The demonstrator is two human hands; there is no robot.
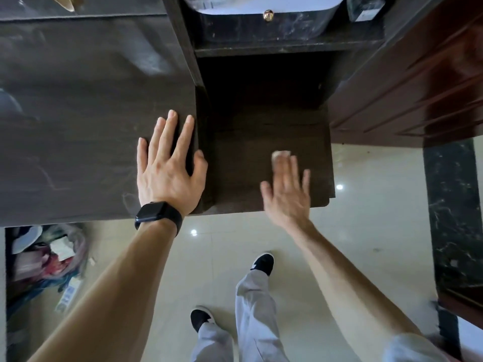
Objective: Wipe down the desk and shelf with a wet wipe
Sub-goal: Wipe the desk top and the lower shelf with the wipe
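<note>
wiping: right hand (286, 194), fingers straight, presses wet wipe (281, 153) onto shelf (235, 165)
resting: left hand (167, 171), fingers splayed on desk (78, 126)
beyond fingertips: gold knob (268, 14)
right of fingers: reddish wood panel (405, 87)

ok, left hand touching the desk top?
Touching. The head view shows the left hand lying flat on the desk top, fingers spread and thumb at its edge.

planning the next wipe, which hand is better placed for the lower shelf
Right hand: its straight fingers press the wet wipe onto the lower shelf. The left hand rests flat on the desk top, holding nothing.
</note>
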